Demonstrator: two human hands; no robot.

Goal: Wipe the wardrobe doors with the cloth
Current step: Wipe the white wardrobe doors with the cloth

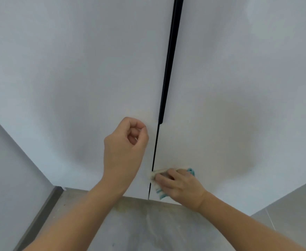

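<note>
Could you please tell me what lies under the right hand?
A cream and teal cloth, pressed against the right wardrobe door low down at the dark gap. Only its edges show around the right hand; its middle is covered.

Cloth (157,189) under right hand (181,183), low on right door (230,87) at gap (154,151); left hand (125,147) above-left.

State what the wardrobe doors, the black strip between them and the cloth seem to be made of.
Wardrobe doors: probably matt white laminated board; flat, no grain. Black strip: perhaps painted metal; thin, straight. Cloth: soft fabric, cream and teal; crumples under right hand.
</note>
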